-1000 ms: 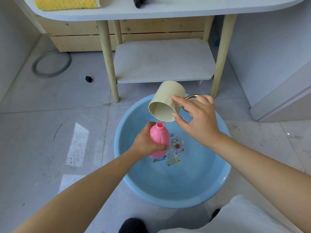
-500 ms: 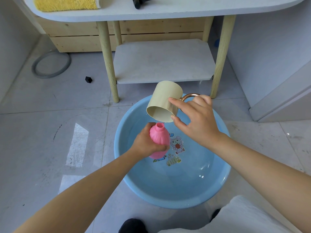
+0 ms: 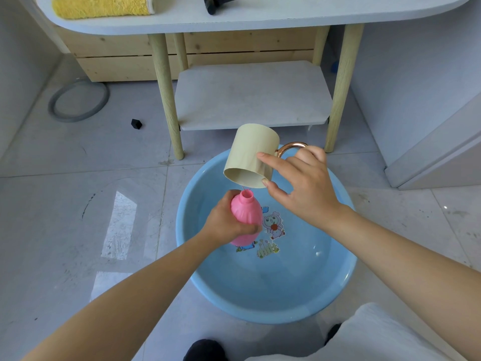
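A round blue basin (image 3: pixel 263 306) with a cartoon print inside stands on the tiled floor. Over it my left hand (image 3: pixel 223 222) grips an open pink bottle (image 3: pixel 246 213) around its body, neck pointing up. My right hand (image 3: pixel 305 187) holds a cream mug (image 3: pixel 251 151) by its copper handle (image 3: pixel 290 147), thumb and forefinger against the mug's wall. The mug is tipped mouth-down, its rim just above the bottle's neck. A thin thread of liquid seems to run from the rim to the neck.
A white table (image 3: pixel 260 20) with pale wooden legs (image 3: pixel 166 97) and a low shelf (image 3: pixel 250 95) stands right behind the basin. On its top lie a yellow towel (image 3: pixel 101 6) and a dark object. A grey ring (image 3: pixel 78 101) and a small black cube (image 3: pixel 136 124) lie on the floor at left.
The mug has tipped further over, its mouth turning more downward above the bottle's neck. My left hand and the pink bottle have stayed in place.
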Available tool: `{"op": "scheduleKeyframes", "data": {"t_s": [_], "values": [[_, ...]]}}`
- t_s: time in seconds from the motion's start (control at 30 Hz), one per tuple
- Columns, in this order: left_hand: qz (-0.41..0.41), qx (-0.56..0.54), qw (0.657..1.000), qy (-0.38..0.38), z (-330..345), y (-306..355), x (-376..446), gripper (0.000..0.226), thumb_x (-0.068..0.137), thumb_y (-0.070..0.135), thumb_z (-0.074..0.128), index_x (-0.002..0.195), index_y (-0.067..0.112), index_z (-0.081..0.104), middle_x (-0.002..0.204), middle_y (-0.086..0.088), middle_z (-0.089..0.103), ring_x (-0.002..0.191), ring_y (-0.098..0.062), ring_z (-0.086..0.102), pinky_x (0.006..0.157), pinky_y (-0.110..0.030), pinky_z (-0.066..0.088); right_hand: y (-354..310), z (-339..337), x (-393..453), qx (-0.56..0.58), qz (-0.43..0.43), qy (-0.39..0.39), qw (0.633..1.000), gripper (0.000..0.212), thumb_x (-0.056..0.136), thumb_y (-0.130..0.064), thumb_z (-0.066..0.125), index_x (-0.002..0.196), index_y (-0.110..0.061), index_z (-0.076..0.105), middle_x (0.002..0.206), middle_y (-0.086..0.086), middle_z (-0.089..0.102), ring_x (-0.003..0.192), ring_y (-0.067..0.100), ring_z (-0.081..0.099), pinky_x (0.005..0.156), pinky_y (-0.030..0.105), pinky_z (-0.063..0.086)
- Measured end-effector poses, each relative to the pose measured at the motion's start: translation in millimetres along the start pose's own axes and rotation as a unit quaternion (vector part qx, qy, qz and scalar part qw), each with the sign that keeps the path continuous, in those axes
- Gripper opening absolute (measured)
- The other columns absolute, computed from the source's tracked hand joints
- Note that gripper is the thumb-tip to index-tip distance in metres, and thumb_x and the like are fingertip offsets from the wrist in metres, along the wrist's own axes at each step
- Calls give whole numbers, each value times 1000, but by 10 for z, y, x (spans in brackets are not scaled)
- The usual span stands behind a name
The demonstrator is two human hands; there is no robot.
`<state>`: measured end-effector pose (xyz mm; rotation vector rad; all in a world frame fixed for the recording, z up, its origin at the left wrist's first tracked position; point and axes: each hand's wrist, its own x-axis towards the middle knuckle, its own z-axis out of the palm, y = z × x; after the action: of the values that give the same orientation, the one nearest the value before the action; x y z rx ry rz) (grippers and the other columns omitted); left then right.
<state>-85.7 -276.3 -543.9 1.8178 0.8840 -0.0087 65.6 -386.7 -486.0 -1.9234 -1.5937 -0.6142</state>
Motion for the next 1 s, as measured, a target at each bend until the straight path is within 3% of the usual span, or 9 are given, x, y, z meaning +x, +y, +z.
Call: {"op": "scheduleKeyframes", "data": {"t_s": [0.17, 0.27, 0.33, 0.5, 0.8, 0.93, 1.0], "values": [[3, 3, 1000, 2, -3, 7, 7, 71, 63, 25, 85, 116, 38, 40, 104, 13, 52, 94, -15, 54, 64, -19, 44, 3, 0, -8, 10, 12, 2, 1000, 37, 83, -28, 64, 117, -15, 65, 64, -5, 57, 74, 15, 43, 87, 32, 32], [0, -2, 1000, 1, -1, -1, 3, 72, 63, 24, 86, 117, 37, 41, 103, 13, 52, 93, -14, 54, 62, -18, 44, 13, 21, -2, 50, 85, 8, 995, 38, 80, -29, 66, 115, -16, 66, 66, -16, 45, 76, 14, 46, 83, 27, 29], [0, -7, 1000, 1, -3, -13, -4, 72, 63, 23, 86, 117, 37, 41, 102, 15, 52, 92, -13, 54, 62, -19, 44, 51, 53, -16, 59, 149, -2, 987, 40, 77, -29, 68, 114, -18, 66, 68, -15, 48, 76, 13, 48, 79, 23, 24], [-3, -2, 1000, 1, -14, -51, -15, 71, 62, 24, 86, 116, 37, 42, 103, 14, 53, 91, -13, 55, 65, -22, 47, 235, 179, -218, -5, 195, -102, 976, 40, 73, -27, 69, 111, -16, 67, 64, -6, 58, 68, 24, 56, 78, 27, 26], [-7, 5, 1000, 5, -28, -92, -28, 73, 61, 26, 87, 117, 37, 41, 101, 18, 51, 94, -15, 54, 68, -24, 47, 423, 408, -714, -160, 113, -299, 934, 52, 45, -12, 86, 94, -7, 72, 51, 3, 60, 59, 26, 59, 72, 31, 26], [-5, 4, 1000, 5, -31, -85, -32, 73, 62, 25, 87, 117, 36, 41, 98, 21, 50, 90, -12, 53, 64, -19, 46, 390, 411, -813, -182, 83, -397, 896, 43, 73, -16, 69, 115, -12, 62, 78, 3, 68, 87, 25, 57, 84, 29, 25], [-4, 4, 1000, 5, -32, -90, -34, 73, 62, 25, 87, 118, 36, 42, 99, 20, 50, 91, -12, 53, 65, -20, 46, 379, 390, -834, -155, 81, -407, 896, 42, 85, -18, 56, 127, -14, 52, 93, 4, 68, 100, 25, 53, 91, 29, 25]]}}
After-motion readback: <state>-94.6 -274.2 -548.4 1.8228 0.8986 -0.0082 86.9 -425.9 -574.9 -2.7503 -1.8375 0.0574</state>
